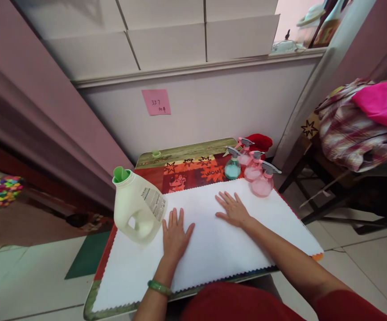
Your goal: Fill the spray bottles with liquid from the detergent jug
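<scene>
My left hand [175,235] lies flat with fingers stretched on a white cloth [213,249] that covers the near part of a small table [187,154]. It sits just right of a cream detergent jug [139,206] whose green spout is uncapped. My right hand [232,208] also rests palm down and open on the cloth, a little farther in. Just beyond it stand several spray bottles: a teal one [232,166] and pink ones [262,182]. A green bangle [160,288] is on my left wrist.
A small green cap [156,154] lies at the table's far edge. A pink note [156,102] is stuck on the white wall behind. To the right a chair [343,187] carries piled plaid and pink fabric [364,120]. A red object [260,141] sits behind the bottles.
</scene>
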A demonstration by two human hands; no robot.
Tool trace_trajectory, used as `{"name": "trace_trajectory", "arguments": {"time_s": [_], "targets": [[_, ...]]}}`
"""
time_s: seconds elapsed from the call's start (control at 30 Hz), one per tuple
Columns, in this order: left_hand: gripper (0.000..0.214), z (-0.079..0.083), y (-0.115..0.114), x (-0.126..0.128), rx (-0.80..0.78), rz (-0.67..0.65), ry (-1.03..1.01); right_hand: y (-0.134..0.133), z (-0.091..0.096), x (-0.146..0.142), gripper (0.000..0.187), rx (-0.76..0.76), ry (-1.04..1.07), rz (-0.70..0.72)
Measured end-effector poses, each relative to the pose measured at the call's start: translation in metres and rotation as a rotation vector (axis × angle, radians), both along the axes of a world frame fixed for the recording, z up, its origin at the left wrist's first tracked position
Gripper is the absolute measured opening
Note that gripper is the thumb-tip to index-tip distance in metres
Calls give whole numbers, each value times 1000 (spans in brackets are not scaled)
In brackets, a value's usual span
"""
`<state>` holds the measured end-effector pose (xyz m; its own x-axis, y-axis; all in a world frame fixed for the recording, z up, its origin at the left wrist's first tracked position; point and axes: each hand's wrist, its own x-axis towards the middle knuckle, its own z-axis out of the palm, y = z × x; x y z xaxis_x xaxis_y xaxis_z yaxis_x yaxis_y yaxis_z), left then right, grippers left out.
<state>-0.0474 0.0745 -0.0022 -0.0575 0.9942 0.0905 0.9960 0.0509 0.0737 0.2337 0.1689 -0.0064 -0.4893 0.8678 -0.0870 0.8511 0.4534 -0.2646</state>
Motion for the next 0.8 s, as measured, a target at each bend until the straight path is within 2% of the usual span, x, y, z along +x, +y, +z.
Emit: {"name": "trace_trajectory", "arguments": {"time_s": [0.13,0.23,0.33,0.43,0.5,0.57,0.67,0.8], "targets": [[73,0,0,-1,-21,-1,-29,-6,6,12,81,25,-81,-255],[70,12,8,8,-97,40,-97,-15,28,4,76,153,-47,-337],[70,45,26,26,-51,15,-197,-16,68,-14,78,298,98,-240],[79,95,49,49,168,-163,-272,-7,113,-36,96,407,183,-199],[91,127,63,61,279,-205,-235,1,138,-50,98,513,183,-196],[99,150,74,69,345,-192,-182,9,154,-61,95,615,161,-206],[105,164,84,74,364,-133,-150,18,163,-71,95,710,141,-234],[108,162,88,73,348,-86,-132,23,160,-74,96,767,144,-246]]}}
